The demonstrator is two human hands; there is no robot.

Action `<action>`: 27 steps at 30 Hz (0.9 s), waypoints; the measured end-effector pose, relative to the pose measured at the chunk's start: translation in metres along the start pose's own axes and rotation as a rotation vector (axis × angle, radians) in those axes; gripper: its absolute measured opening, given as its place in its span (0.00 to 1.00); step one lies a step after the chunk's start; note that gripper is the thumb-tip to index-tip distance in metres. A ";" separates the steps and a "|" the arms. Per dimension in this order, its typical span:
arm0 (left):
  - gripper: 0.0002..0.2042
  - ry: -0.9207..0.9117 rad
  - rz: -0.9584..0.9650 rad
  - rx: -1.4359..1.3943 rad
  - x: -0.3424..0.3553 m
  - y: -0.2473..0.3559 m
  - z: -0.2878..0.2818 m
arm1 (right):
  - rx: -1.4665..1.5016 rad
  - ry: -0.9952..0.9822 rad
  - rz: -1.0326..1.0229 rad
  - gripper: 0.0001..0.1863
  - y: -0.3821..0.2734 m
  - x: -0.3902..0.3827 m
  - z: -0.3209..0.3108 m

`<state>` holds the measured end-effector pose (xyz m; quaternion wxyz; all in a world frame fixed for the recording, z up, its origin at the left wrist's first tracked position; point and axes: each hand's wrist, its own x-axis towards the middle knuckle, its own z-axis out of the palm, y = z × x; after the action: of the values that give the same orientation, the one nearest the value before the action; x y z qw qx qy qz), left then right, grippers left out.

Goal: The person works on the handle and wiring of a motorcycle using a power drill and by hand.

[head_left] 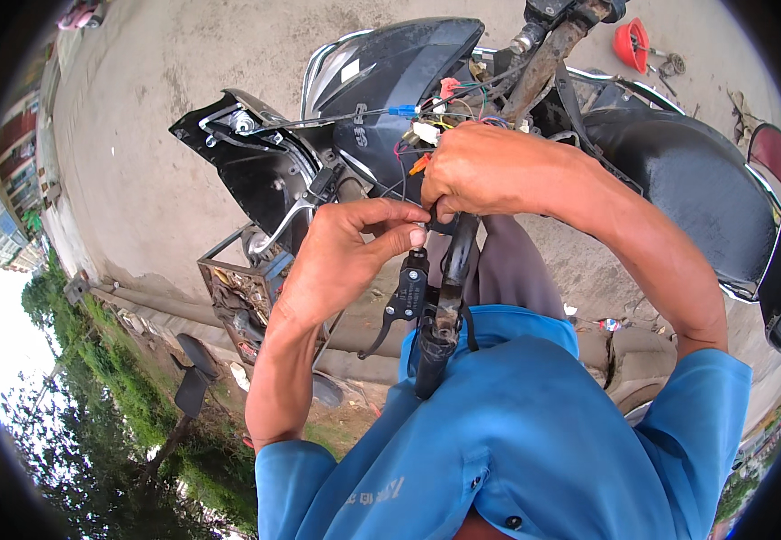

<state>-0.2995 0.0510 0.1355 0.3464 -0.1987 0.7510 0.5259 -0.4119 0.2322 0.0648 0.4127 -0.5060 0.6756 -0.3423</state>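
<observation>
My left hand [341, 252] is closed in a pinch, thumb and forefinger pressed together just above the black brake lever assembly [410, 279]. Facing it, my right hand [480, 171] is bent down with its fingertips closed at the same spot. Whatever small part lies between the fingertips is hidden. The lever assembly sits beside the bare handlebar [455, 279] of a black scooter, its lever pointing down to the left. Loose coloured wires spread beyond my right hand, among them a blue connector [403, 111] and a white connector [426, 133].
Left of the scooter's dark front panel [399, 81] hangs a loosened headlight cover [237, 144]. A metal-framed crate of parts [242, 288] stands below it. The black seat [678, 180] is at the right. A red bowl-like object [630, 45] lies on the concrete behind.
</observation>
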 end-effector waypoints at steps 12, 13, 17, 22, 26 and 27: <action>0.10 -0.041 0.058 0.229 0.005 0.011 0.000 | 0.019 -0.240 0.050 0.12 0.001 0.013 -0.015; 0.10 -0.039 0.090 0.288 0.004 0.013 0.000 | 0.057 -0.203 0.009 0.12 0.003 0.013 -0.014; 0.10 -0.026 0.146 0.383 0.001 0.019 0.002 | 0.077 -0.177 0.022 0.11 0.003 0.009 -0.010; 0.09 -0.001 0.196 0.320 0.001 0.007 0.003 | 0.038 -0.103 -0.025 0.12 0.007 0.007 -0.005; 0.08 0.038 0.156 0.207 0.003 0.009 0.007 | 0.064 -0.089 -0.038 0.12 0.002 0.004 -0.008; 0.08 0.037 0.155 0.210 0.004 0.008 0.009 | 0.066 -0.092 -0.016 0.11 0.001 0.003 -0.009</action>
<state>-0.3051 0.0625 0.1360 0.3096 -0.1126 0.8214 0.4656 -0.4214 0.2297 0.0669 0.4570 -0.5127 0.6403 -0.3438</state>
